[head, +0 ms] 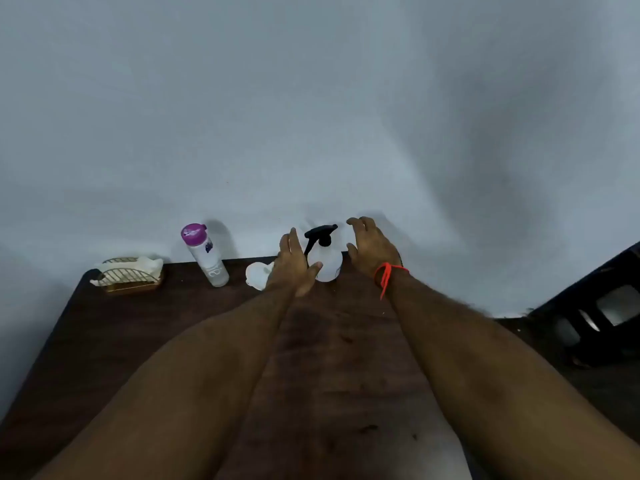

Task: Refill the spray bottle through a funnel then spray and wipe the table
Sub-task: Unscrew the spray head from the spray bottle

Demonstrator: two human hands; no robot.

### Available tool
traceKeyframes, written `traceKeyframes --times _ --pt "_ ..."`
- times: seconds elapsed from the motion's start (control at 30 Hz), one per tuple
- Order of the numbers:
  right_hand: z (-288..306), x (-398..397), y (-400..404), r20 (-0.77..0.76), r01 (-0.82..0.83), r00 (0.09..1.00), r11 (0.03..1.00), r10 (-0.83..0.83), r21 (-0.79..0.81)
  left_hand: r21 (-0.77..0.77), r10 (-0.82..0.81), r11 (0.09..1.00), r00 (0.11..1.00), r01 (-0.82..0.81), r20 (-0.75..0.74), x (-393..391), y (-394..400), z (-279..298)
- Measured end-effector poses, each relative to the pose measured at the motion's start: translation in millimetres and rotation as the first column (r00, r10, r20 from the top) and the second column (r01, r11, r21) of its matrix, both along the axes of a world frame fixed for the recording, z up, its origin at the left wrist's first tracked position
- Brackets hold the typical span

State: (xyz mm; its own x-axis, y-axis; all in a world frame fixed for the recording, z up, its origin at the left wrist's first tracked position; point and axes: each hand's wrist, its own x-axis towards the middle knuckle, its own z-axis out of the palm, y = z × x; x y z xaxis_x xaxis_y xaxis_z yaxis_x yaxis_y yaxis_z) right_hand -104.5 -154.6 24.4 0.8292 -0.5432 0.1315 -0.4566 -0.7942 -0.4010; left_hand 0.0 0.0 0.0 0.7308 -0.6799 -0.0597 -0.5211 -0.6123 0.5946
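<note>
A white spray bottle with a black trigger head stands at the far edge of the dark wooden table, against the wall. My left hand is just left of it with straight fingers, the thumb close to the bottle's body. My right hand hovers just right of the bottle, fingers loosely curved and holding nothing; a red thread is tied around that wrist. A white funnel lies on the table left of my left hand. A tall water bottle with a purple cap stands further left.
A gold wire holder with white cloths or napkins sits at the table's far left corner. A grey wall rises right behind the table. A dark chair or rack stands off the table's right side.
</note>
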Motion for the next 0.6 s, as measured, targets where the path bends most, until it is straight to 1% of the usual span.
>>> traceKeyframes --times 0.17,0.37,0.5,0.6 --pt "-15.7 21.9 -7.3 -0.056 -0.005 0.998 0.998 0.008 0.057 0.084 0.024 0.996 0.997 -0.017 -0.078 8.4 -12.9 -22.5" --pt "-29.2 46.3 -14.2 -0.008 -0.109 0.994 0.992 0.109 0.07 0.075 0.085 0.995 0.975 -0.071 -0.207 21.2 -27.9 -46.5" --pt "-37.6 56.5 -22.8 0.003 -0.199 0.98 0.977 0.199 0.074 0.109 0.102 0.991 0.967 -0.078 -0.234 28.8 -41.0 -62.2" --pt "-42.1 60.2 -25.9 0.026 -0.214 0.977 0.974 0.213 0.073 0.084 0.165 0.986 0.949 -0.147 -0.27 31.0 -48.4 -67.5"
